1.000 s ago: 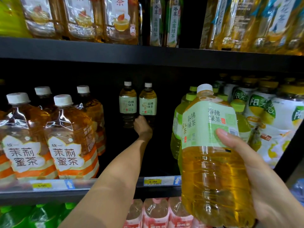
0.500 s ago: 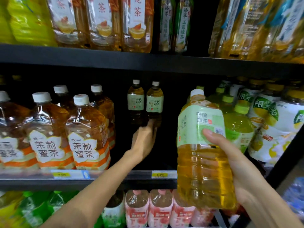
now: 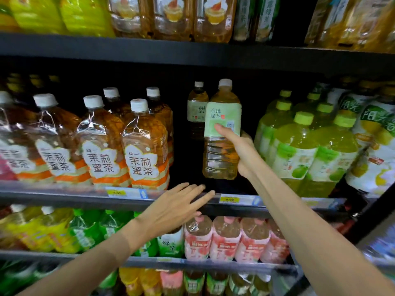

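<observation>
1. Yellow tea fills a big clear tea bottle (image 3: 220, 154) with a white cap and a pale green label.
2. The tea bottle is held upright just above the middle shelf (image 3: 64, 196), in the dark gap over that shelf's yellow price tag (image 3: 229, 199). Whether its bottom rests on the middle shelf cannot be told.
3. The tea bottle is gripped from its right side by the right hand (image 3: 242, 149). The thumb is pressed on the label, and the other fingers are curled round the back.
4. The left hand (image 3: 177, 208) is held out flat in front of the middle shelf's front edge. Its fingers (image 3: 193, 192) are straight and a little spread, and nothing is held in them. Whether the edge is touched cannot be told.
5. A second bottle (image 3: 197, 107) with the same kind of label is stood far back on the middle shelf.
6. Brown tea bottles (image 3: 145, 150) with orange bands are packed on the left part of the middle shelf.
7. Green-capped bottles (image 3: 299, 146) are packed on the right part of the middle shelf.
8. Pink bottles (image 3: 226, 238) are lined up one level below the middle shelf.
9. More drinks are stood one level above the middle shelf.
</observation>
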Motion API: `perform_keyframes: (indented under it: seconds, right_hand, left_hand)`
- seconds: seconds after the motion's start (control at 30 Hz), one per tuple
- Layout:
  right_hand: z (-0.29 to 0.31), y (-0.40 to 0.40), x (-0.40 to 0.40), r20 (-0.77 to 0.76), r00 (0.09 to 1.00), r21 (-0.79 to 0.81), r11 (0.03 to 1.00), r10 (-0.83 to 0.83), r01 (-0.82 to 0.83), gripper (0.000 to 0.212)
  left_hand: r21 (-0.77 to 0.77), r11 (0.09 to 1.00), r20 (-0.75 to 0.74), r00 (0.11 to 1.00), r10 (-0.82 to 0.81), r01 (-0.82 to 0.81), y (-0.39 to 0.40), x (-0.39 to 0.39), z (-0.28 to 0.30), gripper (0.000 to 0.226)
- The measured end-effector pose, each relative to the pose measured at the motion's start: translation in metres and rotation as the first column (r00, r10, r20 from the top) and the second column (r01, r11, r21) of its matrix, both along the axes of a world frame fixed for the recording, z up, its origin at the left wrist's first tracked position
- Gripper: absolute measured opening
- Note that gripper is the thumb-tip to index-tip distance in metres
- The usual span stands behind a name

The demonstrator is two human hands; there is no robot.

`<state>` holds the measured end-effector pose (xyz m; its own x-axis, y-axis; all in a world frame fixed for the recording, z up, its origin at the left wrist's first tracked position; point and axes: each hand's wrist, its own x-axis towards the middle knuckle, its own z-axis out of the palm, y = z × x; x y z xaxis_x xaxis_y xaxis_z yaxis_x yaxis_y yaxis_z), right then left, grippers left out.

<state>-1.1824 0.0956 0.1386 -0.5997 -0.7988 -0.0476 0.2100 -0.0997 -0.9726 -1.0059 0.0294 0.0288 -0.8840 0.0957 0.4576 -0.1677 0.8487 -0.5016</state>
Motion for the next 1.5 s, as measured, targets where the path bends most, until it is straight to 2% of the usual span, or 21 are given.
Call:
perform_keyframes:
  seconds: [0.23, 0.57, 0.63, 0.7, 0.8, 0.87, 0.97, 1.07, 1.23, 1.5]
  right_hand:
    - [-0.033, -0.040, -0.013, -0.188, 0.978, 0.003, 0.996, 0.086, -0.087, 0.114]
    - [-0.056, -0.062, -0.025, -0.202, 0.967, 0.011, 0.988, 0.154, -0.155, 0.101]
    - [-0.059, -0.065, -0.027, -0.231, 0.961, 0.034, 0.988, 0.154, -0.150, 0.112]
    - [-0.060, -0.065, -0.025, -0.314, 0.945, 0.087, 0.994, 0.091, -0.067, 0.123]
    - [-0.064, -0.060, -0.020, -0.494, 0.868, 0.141, 0.982, -0.041, 0.126, 0.111]
    - [-0.068, -0.059, -0.017, -0.625, 0.775, 0.146, 0.962, -0.092, 0.232, 0.099]
    - [-0.065, -0.064, -0.016, -0.720, 0.686, 0.162, 0.936, -0.106, 0.314, 0.083]
    - [-0.057, -0.072, -0.019, -0.731, 0.681, 0.204, 0.938, -0.043, 0.279, 0.067]
    - [-0.054, -0.097, -0.025, -0.737, 0.676, 0.187, 0.950, -0.032, 0.249, 0.055]
    - [-0.063, -0.135, -0.047, -0.741, 0.672, 0.190, 0.959, 0.001, 0.209, 0.055]
  left_hand:
    - [0.033, 0.999, 0.026, 1.000, 0.013, -0.014, 0.001, 0.002, 0.001, 0.072]
    - [0.045, 0.999, 0.026, 1.000, -0.001, 0.000, -0.005, 0.002, -0.003, 0.086]
    - [0.036, 0.999, 0.015, 1.000, -0.022, 0.021, -0.004, 0.003, 0.001, 0.088]
    - [0.024, 0.999, 0.013, 0.999, -0.031, 0.031, -0.002, 0.004, 0.003, 0.090]
    - [0.036, 0.999, 0.011, 1.000, -0.025, 0.025, -0.002, 0.004, 0.001, 0.095]
    - [0.053, 0.998, 0.020, 0.999, -0.026, 0.024, -0.003, 0.004, 0.000, 0.095]
    - [0.065, 0.998, 0.040, 0.999, -0.017, 0.015, -0.005, 0.003, -0.002, 0.094]
    - [0.080, 0.997, 0.059, 0.998, -0.003, -0.002, -0.006, 0.001, -0.006, 0.092]
    - [0.081, 0.997, 0.066, 0.998, 0.009, -0.015, -0.006, 0.002, -0.008, 0.091]
    - [0.077, 0.997, 0.048, 0.999, 0.019, -0.022, -0.004, 0.002, -0.009, 0.090]
